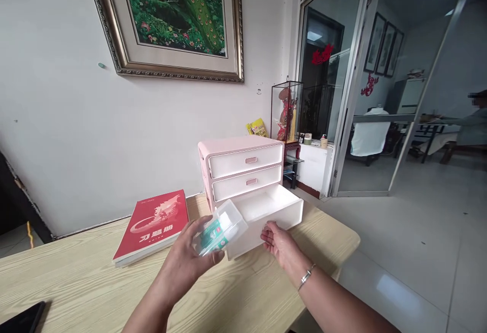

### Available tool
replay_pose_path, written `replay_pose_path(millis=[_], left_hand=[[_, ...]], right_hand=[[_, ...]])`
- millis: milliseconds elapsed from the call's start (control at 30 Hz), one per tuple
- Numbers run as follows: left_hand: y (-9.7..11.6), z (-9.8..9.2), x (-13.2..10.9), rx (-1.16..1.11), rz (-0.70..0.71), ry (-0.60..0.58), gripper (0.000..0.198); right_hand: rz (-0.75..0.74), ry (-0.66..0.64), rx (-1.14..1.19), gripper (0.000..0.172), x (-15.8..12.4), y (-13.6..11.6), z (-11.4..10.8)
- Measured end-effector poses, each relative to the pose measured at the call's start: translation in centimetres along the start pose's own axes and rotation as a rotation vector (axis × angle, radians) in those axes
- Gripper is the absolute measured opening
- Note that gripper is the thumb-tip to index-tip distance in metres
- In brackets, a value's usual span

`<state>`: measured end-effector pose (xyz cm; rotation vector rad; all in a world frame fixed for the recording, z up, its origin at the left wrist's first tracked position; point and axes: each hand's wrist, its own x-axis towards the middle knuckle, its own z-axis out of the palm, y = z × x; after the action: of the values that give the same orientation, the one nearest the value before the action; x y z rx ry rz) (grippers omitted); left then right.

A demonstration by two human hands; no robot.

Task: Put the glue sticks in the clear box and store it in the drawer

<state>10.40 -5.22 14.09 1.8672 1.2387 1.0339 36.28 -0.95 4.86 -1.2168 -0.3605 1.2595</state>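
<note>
Hovering over the wooden desk point(76, 282), left hand point(186, 262) clamps clear box point(220, 231), right hand point(281, 247) unclenched.

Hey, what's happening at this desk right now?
A person is handling a small pink drawer unit on a wooden table. Its bottom drawer is pulled out. The left hand holds a clear plastic box, with something green and white inside, at the drawer's near corner. The right hand touches the drawer's front. A red book lies nearby.

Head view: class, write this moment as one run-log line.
left hand: holds clear box by open bottom drawer | right hand: open, at drawer front | red book: flat on table
</note>
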Motion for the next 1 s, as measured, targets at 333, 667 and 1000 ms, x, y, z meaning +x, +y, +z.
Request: replay_pose_path(millis=[333,667,1000], left_hand=[[1.9,5.8,9.9,0.365,0.015,-0.169,0.083],[0.1,9.7,15.3,0.588,-0.070,-0.324,0.082],[-2.7,10.9,16.2,0.730,-0.011,-0.486,0.077]], right_hand=[[-0.007,0.010,0.033,0.018,-2.1,0.6,-0.2],[-0.052,-0.049,0.023,0.025,-1.7,1.3,-0.8],[-0.055,-0.066,0.016,0.031,-0.9,1.9,-1.3]])
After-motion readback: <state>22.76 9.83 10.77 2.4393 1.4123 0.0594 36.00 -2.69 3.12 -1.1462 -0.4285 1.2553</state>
